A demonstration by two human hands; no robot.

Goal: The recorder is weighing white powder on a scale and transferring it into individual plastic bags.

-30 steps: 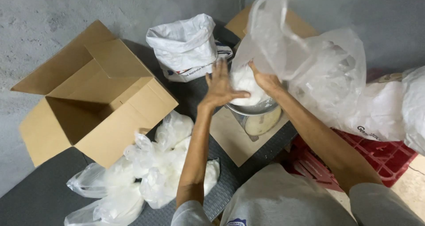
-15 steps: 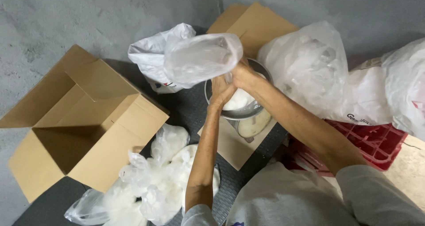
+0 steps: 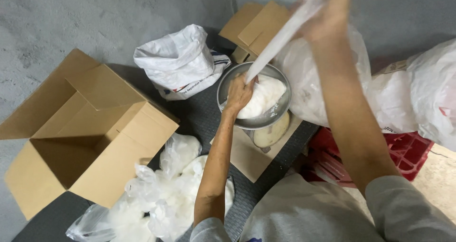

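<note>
Seen from above, a person in a grey top works over a dark ribbed mat on a concrete floor. Their left hand (image 3: 239, 94) is closed around the lower neck of a clear plastic bag (image 3: 280, 38), just above the white powdery filling (image 3: 262, 96) that sits in a round metal bowl (image 3: 227, 88) on a small scale (image 3: 270, 134). Their right hand (image 3: 327, 12), raised high toward the far right, grips the top of the same bag and pulls it taut into a long twisted strip — so both hands are shut on the bag. The step in hand looks like closing a filled, weighed bag: the neck is stretched and gathered, not yet tied. The next move would probably call for holding the twist firm at the lower hand while the upper hand winds or knots the neck, without tipping the bowl off the scale. To the near left lies a heap of filled clear bags (image 3: 161, 194) of the same white stuff, and beside them stands an open cardboard box (image 3: 90, 142). Farther off rests a white woven sack (image 3: 178, 61) with its mouth rolled open, and flattened cardboard (image 3: 256, 26) leans against the wall. On the right are large white plastic sacks (image 3: 418, 95) above a red crate (image 3: 408, 152).
</note>
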